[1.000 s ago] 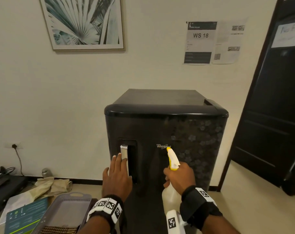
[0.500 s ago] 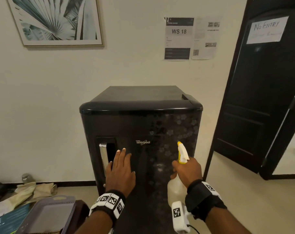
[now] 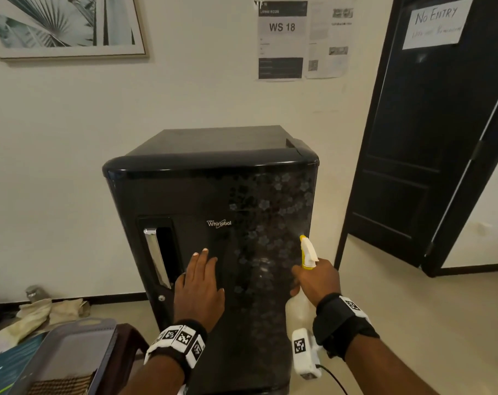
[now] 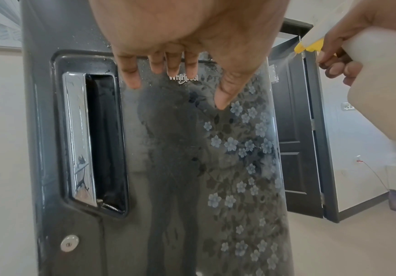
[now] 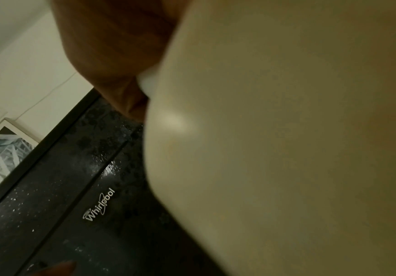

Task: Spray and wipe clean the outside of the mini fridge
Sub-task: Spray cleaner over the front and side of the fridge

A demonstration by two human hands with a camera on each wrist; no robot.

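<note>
A black mini fridge (image 3: 213, 195) with a flower pattern and a chrome door handle (image 3: 156, 258) stands against the wall. My left hand (image 3: 199, 280) is spread with straight fingers in front of the door (image 4: 180, 168), just right of the handle (image 4: 78, 138). My right hand (image 3: 316, 280) grips a white spray bottle (image 3: 297, 307) with a yellow nozzle (image 3: 303, 240) aimed at the door's right side. Mist leaves the nozzle (image 4: 303, 47) in the left wrist view. Droplets dot the door (image 5: 74, 186); the bottle (image 5: 287, 149) fills most of the right wrist view.
A dark open door (image 3: 430, 138) with a "No Entry" sign stands to the right. Crumpled cloths (image 3: 42, 312) lie on the floor at the left by the wall. A grey tray (image 3: 71, 346) sits at the lower left. Pale floor stretches to the right.
My left hand has moved right from the handle recess onto the plain door area. The right hand with the bottle has shifted towards the door's right edge. My view has turned right.
</note>
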